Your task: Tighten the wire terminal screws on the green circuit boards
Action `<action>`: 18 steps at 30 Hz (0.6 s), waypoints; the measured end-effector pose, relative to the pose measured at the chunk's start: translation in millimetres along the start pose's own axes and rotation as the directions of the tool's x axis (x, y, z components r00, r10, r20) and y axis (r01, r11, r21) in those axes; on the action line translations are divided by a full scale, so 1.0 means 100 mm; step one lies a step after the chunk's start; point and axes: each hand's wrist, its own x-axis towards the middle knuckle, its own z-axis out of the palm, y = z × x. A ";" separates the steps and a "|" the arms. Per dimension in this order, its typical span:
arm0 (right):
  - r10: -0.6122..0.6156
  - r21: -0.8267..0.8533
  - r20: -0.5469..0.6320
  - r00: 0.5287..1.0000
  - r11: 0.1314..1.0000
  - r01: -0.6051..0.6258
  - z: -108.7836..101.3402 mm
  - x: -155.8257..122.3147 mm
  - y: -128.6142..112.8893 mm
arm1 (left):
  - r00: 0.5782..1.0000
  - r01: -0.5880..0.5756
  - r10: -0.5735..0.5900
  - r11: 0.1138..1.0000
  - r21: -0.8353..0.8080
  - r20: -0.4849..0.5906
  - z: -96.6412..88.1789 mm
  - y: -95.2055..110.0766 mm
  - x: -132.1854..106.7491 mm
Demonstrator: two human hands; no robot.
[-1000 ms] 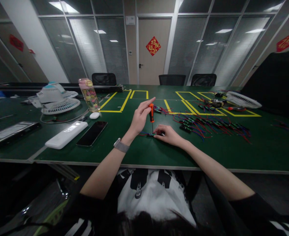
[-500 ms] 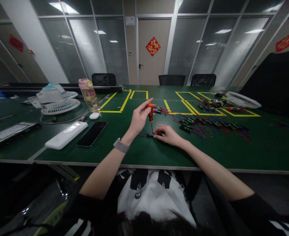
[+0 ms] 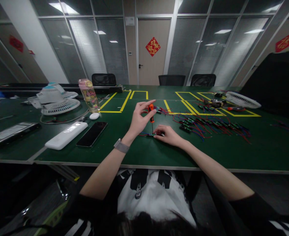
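My left hand [image 3: 139, 119] pinches a small orange-handled screwdriver [image 3: 151, 113] upright, with its tip down on a small green circuit board [image 3: 151, 134] with red and blue wires. My right hand [image 3: 168, 134] lies on the green table [image 3: 144, 152] and presses its fingertips on the right end of that board to hold it. A watch sits on my left wrist.
Several more wired green boards [image 3: 208, 125] lie in a row to the right. A white power bank [image 3: 66, 134], a black phone [image 3: 91, 133], a white mouse [image 3: 94, 115], a pink-capped bottle [image 3: 88, 95] and white fans [image 3: 57, 100] stand at left. Another fan [image 3: 242, 99] is at far right.
My left fingers have shifted around the screwdriver handle, and the handle sits slightly lower and more tilted. My right hand and the board have stayed in place.
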 end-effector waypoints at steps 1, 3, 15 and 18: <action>0.001 0.000 0.000 1.000 1.000 -0.001 0.00 0.00 0.00 | 1.000 0.000 0.000 1.000 -0.021 0.014 0.00 0.00 0.00; -0.001 0.008 0.000 1.000 1.000 0.001 0.00 0.00 0.00 | 0.997 0.028 -0.019 0.993 -0.116 0.078 0.00 0.01 0.00; -0.018 -0.001 -0.001 1.000 1.000 0.018 0.01 0.00 0.03 | 0.995 0.030 -0.011 0.983 -0.182 0.103 0.00 0.02 0.00; -0.016 -0.001 -0.002 1.000 1.000 0.016 0.00 0.00 0.01 | 0.997 0.040 -0.031 0.991 -0.127 0.069 0.00 0.02 -0.01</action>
